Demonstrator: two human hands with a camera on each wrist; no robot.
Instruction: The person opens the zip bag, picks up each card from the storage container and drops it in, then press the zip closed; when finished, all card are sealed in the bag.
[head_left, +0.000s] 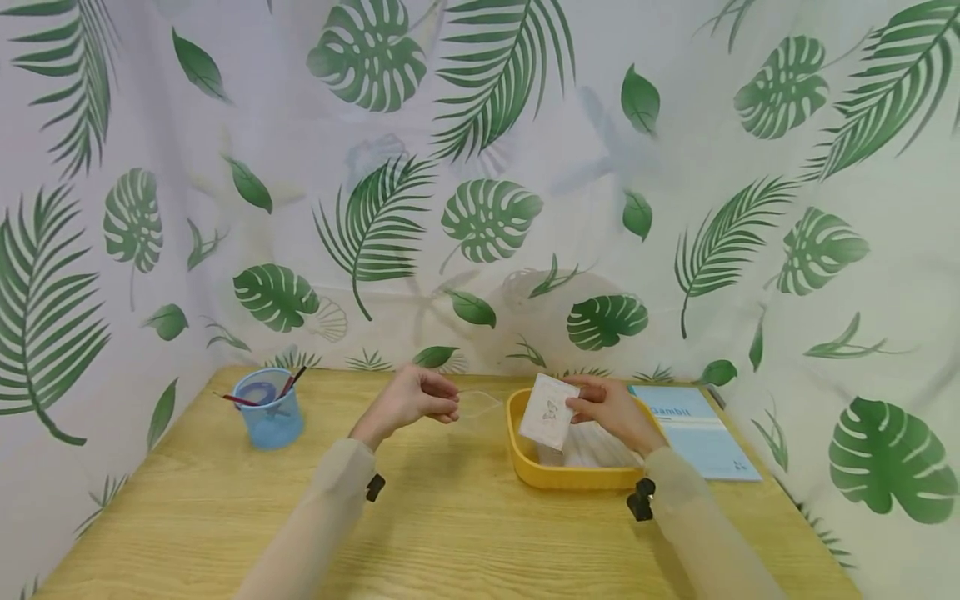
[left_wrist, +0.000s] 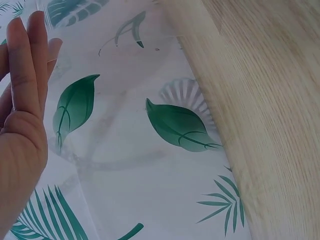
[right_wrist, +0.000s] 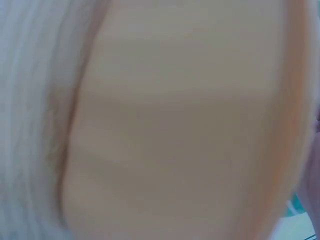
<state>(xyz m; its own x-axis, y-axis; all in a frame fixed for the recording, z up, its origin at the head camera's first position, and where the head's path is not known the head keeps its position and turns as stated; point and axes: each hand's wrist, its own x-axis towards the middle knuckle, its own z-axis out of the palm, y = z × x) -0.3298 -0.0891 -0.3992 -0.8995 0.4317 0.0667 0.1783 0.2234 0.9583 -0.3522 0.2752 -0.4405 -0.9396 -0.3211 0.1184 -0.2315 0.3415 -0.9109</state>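
My left hand (head_left: 411, 402) pinches a thin clear plastic piece (head_left: 480, 405) at its edge, held above the table left of the yellow basket. In the left wrist view the fingers (left_wrist: 29, 65) show at the left, with the clear piece stretching faintly away from them. My right hand (head_left: 611, 410) grips a small white rectangular packet (head_left: 549, 417) with a butterfly print, tilted over the yellow basket (head_left: 577, 478). Something white and folded (head_left: 600, 446) lies inside that basket. A blurred basket wall (right_wrist: 175, 125) fills most of the right wrist view.
A blue mesh pen cup (head_left: 272, 425) holding pencils and a roll of tape (head_left: 258, 393) stands at the back left of the wooden table (head_left: 450, 542). A light blue book (head_left: 701, 437) lies behind and right of the basket. Leaf-print curtains enclose the table.
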